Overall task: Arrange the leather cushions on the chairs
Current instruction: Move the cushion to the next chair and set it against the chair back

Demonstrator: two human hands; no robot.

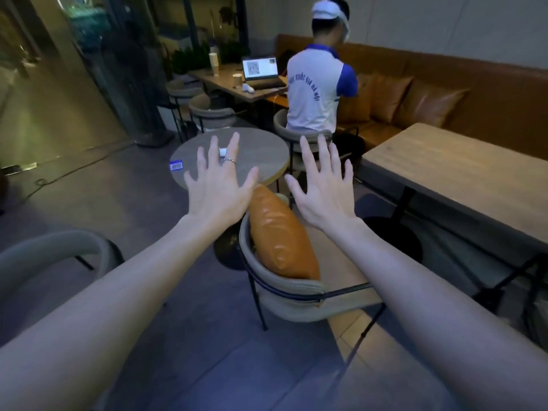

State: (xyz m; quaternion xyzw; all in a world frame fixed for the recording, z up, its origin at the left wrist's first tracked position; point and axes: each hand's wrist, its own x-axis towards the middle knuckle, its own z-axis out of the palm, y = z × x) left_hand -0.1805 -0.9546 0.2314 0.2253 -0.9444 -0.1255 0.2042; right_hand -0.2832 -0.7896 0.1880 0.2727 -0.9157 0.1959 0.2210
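An orange leather cushion point(280, 241) stands on edge in a grey round-backed chair point(292, 295) just below my hands. My left hand point(221, 180) hovers above its upper left, fingers spread, a ring on one finger, holding nothing. To the cushion's upper right, my right hand point(321, 188) is held out the same way, palm down and empty. More orange cushions point(427, 103) lean against the brown bench point(474, 69) at the back right.
A round table point(261, 157) with a small blue card point(175, 166) stands beyond the chair. A long wooden table point(462, 179) is at the right. Another grey chair point(56, 250) is at the left. A person point(317, 84) sits at a far table with a laptop point(261, 69).
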